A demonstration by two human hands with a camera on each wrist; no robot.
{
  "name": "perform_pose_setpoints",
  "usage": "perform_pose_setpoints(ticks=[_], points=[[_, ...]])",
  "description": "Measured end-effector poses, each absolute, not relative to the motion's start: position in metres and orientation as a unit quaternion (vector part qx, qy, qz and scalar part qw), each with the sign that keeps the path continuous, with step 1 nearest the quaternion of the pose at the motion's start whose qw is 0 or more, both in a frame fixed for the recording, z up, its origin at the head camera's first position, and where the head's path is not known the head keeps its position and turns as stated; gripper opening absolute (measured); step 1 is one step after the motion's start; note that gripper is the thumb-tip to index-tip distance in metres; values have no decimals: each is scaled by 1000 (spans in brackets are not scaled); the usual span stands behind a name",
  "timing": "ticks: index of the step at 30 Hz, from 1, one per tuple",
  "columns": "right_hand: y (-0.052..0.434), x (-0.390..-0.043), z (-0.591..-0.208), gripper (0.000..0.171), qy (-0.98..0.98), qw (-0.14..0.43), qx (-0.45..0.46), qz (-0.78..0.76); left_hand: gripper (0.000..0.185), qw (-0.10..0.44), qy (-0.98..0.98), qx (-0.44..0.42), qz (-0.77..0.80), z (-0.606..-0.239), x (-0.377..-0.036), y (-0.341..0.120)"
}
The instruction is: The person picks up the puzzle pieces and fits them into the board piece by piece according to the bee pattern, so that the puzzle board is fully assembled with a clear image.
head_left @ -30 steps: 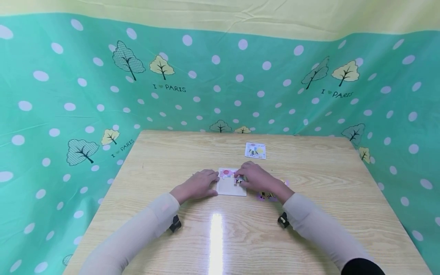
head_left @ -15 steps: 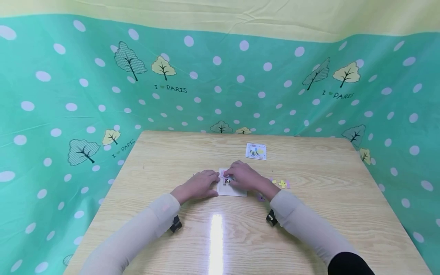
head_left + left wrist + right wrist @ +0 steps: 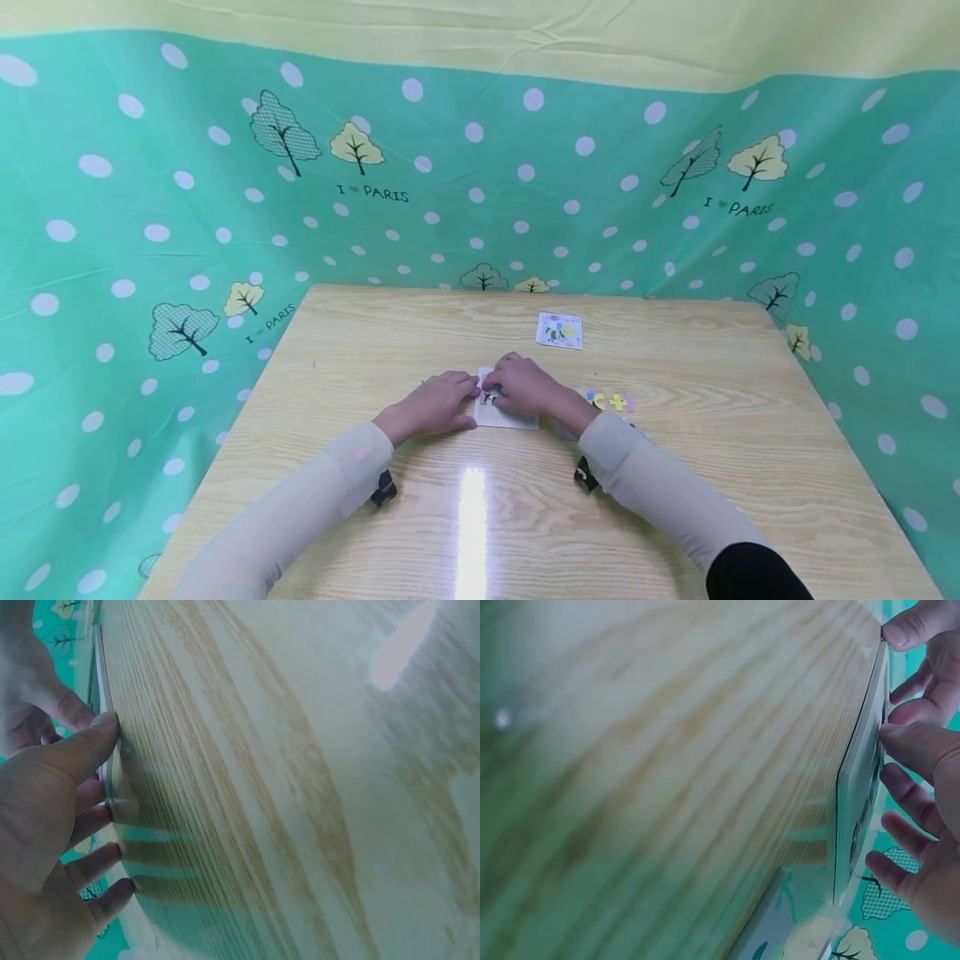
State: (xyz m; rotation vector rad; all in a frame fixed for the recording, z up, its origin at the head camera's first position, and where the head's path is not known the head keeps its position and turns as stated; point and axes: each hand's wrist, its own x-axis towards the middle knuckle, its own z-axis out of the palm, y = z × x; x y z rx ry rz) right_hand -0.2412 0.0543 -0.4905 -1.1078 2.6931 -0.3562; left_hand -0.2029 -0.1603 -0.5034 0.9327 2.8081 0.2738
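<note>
A white puzzle tray (image 3: 517, 419) lies on the table between both hands, partly covered by the right one. My left hand (image 3: 437, 403) rests along the tray's left edge, thumb by the near corner and fingers further up the side. Over the tray, my right hand (image 3: 528, 390) holds a small puzzle piece (image 3: 489, 398) with black marks between thumb and fingers, at the tray's left part. In the left wrist view, the left thumb (image 3: 105, 727) touches the tray's edge. From the right wrist view, the tray (image 3: 859, 780) appears edge-on and the piece is hidden by the fingers.
Loose yellow, blue and purple puzzle pieces (image 3: 613, 402) lie right of the tray, some partly behind the right wrist. A square picture card with a bee (image 3: 558, 331) lies further back. The wooden table (image 3: 360, 333) meets a green dotted cloth (image 3: 420, 208) behind.
My right hand has moved left across the tray with the puzzle piece, then slightly further left and lower onto it. The left hand has stayed at the tray's edge.
</note>
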Motion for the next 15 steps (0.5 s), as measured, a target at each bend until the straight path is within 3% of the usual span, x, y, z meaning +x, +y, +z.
perform_pose_setpoints(ticks=[15], points=[[53, -242, -493, 23, 921, 99, -362, -108, 62, 82, 942, 313, 86, -504, -203, -160]])
